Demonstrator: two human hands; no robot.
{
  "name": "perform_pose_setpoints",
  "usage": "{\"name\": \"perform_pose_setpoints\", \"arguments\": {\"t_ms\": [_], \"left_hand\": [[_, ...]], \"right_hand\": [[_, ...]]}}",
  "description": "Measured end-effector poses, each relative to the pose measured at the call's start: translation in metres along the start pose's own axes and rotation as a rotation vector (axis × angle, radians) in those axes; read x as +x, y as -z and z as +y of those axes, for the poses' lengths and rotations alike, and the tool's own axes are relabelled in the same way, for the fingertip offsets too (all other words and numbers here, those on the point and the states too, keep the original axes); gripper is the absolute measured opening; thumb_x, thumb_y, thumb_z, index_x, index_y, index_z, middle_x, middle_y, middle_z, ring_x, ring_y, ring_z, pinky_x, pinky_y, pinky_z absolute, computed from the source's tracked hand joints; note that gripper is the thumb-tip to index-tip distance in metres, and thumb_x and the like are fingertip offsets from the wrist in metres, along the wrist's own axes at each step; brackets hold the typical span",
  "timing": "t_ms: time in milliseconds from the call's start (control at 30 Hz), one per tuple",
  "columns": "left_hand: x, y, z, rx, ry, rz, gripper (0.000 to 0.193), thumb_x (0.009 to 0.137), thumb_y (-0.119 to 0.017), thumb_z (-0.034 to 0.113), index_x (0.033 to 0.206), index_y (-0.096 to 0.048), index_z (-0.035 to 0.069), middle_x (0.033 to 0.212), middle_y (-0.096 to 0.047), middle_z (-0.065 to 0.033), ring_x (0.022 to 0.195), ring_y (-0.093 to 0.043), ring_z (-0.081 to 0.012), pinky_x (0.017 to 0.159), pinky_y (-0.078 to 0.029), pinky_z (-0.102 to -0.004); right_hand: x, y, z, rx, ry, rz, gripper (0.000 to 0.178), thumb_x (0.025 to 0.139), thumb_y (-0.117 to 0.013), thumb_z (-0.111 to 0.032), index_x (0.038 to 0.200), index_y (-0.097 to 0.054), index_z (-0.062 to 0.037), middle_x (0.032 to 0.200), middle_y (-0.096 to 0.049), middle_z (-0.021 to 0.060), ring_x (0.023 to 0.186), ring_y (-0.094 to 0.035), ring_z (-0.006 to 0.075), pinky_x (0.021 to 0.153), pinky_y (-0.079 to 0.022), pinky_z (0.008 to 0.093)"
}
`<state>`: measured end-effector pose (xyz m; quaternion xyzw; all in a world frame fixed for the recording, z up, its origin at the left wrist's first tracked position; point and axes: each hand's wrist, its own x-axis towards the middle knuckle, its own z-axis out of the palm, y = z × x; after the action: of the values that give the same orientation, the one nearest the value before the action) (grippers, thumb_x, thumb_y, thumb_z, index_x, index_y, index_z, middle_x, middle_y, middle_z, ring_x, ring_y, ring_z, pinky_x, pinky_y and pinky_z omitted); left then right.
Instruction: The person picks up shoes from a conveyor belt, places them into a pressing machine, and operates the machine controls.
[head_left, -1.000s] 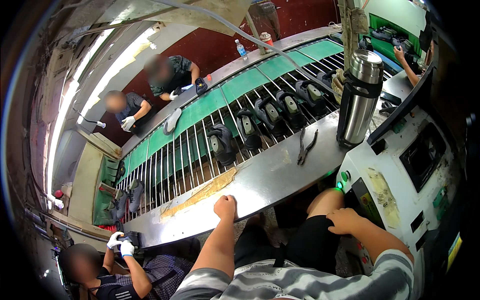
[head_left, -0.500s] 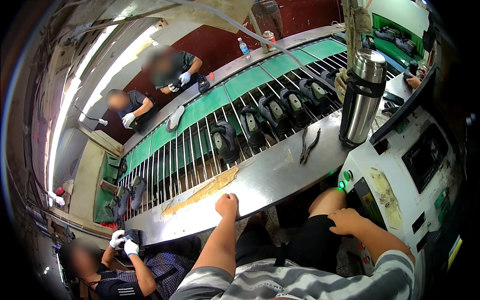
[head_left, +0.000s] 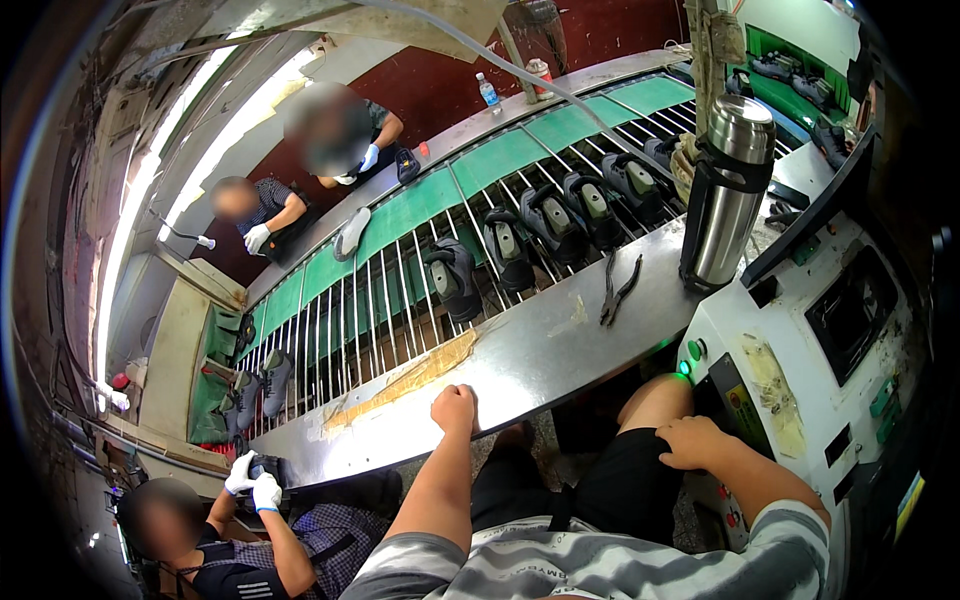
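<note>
My left hand (head_left: 455, 410) is closed in a fist and rests on the near metal ledge (head_left: 530, 355), beside a strip of brown tape (head_left: 405, 385). Nothing shows in it. My right hand (head_left: 690, 442) lies over my bent leg, fingers loosely laid on the dark shorts, holding nothing. Beyond the ledge, several dark shoes (head_left: 455, 280) with pale insoles stand on a roller conveyor (head_left: 400, 300). A pair of pliers (head_left: 620, 290) lies on the ledge to the right, near a steel thermos (head_left: 735, 190) with a black handle.
A white machine (head_left: 800, 370) with green buttons stands at my right. Two gloved people work across the conveyor; another at lower left holds a dark shoe (head_left: 262, 468). Green matting (head_left: 540, 125) runs along the far side, with a single grey shoe piece (head_left: 350, 236) on it.
The shoes on the rollers have shifted slightly to the right. At far right, another person's hands have left a dark shoe. The lower-left person's gloved hands have moved slightly. My hands stay still.
</note>
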<state>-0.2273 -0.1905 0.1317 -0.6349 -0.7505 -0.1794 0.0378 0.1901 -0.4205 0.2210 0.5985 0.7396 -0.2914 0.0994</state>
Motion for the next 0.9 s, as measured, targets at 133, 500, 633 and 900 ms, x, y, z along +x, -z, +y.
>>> {"name": "perform_pose_setpoints", "arguments": {"t_ms": [133, 500, 633, 900], "left_hand": [[-0.0005, 0.0008, -0.0012, 0.003, 0.002, -0.002, 0.031, 0.084, -0.052, 0.029, 0.069, -0.067, 0.006, 0.073, -0.067, -0.014, 0.072, -0.063, -0.0345, 0.07, -0.049, -0.0449], [-0.0004, 0.0, -0.004, -0.012, 0.017, -0.02, 0.032, 0.084, -0.051, 0.03, 0.07, -0.068, 0.006, 0.074, -0.068, -0.0143, 0.072, -0.063, -0.0349, 0.071, -0.049, -0.0452], [0.0005, 0.0016, -0.0043, 0.005, 0.026, -0.034, 0.033, 0.084, -0.051, 0.03, 0.071, -0.068, 0.006, 0.074, -0.068, -0.0148, 0.072, -0.063, -0.0352, 0.07, -0.049, -0.0456], [0.0003, 0.0052, -0.0033, 0.004, 0.032, -0.03, 0.033, 0.084, -0.052, 0.03, 0.07, -0.068, 0.005, 0.073, -0.068, -0.0151, 0.07, -0.063, -0.0353, 0.07, -0.049, -0.0457]], "right_hand": [[0.0003, 0.0047, -0.0029, -0.021, -0.014, -0.061, 0.051, 0.082, -0.062, -0.041, 0.123, -0.06, -0.0113, 0.12, -0.063, 0.0122, 0.107, -0.061, 0.0321, 0.091, -0.049, 0.0439], [0.0, 0.0066, -0.0052, -0.027, -0.02, -0.081, 0.052, 0.082, -0.061, -0.041, 0.124, -0.059, -0.0118, 0.121, -0.062, 0.0123, 0.107, -0.061, 0.032, 0.092, -0.048, 0.044], [-0.0004, 0.0, -0.0035, -0.001, 0.014, 0.013, 0.044, 0.082, -0.063, -0.04, 0.115, -0.063, -0.0105, 0.11, -0.066, 0.0148, 0.103, -0.063, 0.0335, 0.088, -0.05, 0.0457], [-0.0011, 0.0022, -0.0061, -0.01, 0.013, 0.01, 0.043, 0.081, -0.064, -0.04, 0.112, -0.064, -0.0101, 0.109, -0.067, 0.0146, 0.102, -0.063, 0.0329, 0.087, -0.05, 0.0457]]}}
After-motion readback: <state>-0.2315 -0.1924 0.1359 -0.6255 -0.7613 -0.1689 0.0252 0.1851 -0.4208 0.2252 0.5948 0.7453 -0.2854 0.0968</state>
